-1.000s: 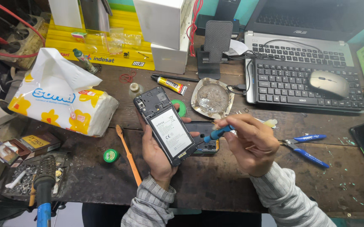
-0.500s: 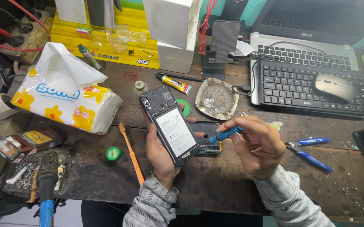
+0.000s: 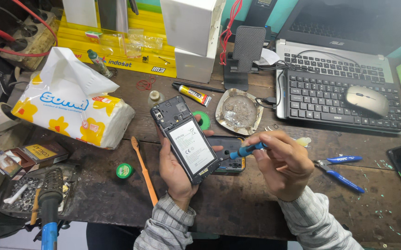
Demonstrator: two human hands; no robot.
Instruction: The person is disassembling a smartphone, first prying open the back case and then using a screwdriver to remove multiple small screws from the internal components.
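Observation:
My left hand [image 3: 175, 171] holds an opened black smartphone [image 3: 185, 138] with its back cover off, white battery facing up, tilted toward the upper left. My right hand [image 3: 281, 162] grips a small blue screwdriver [image 3: 246, 150] whose tip points left at the phone's lower right edge. Under the phone and between the hands lies a dark phone back cover [image 3: 228, 156] on the wooden bench [image 3: 237, 203].
A tissue pack [image 3: 71, 109], an orange toothbrush [image 3: 145, 171], a green solder reel [image 3: 124, 171], a glue tube [image 3: 192, 93], a metal ashtray [image 3: 240, 111], a black keyboard [image 3: 339, 99] with a mouse [image 3: 367, 100], blue cutters [image 3: 341, 170], and a soldering iron [image 3: 49, 208] surround the hands.
Both hands with the phone and screwdriver have stayed together; the view has shifted slightly, and the screwdriver tip sits a little closer to the phone's edge.

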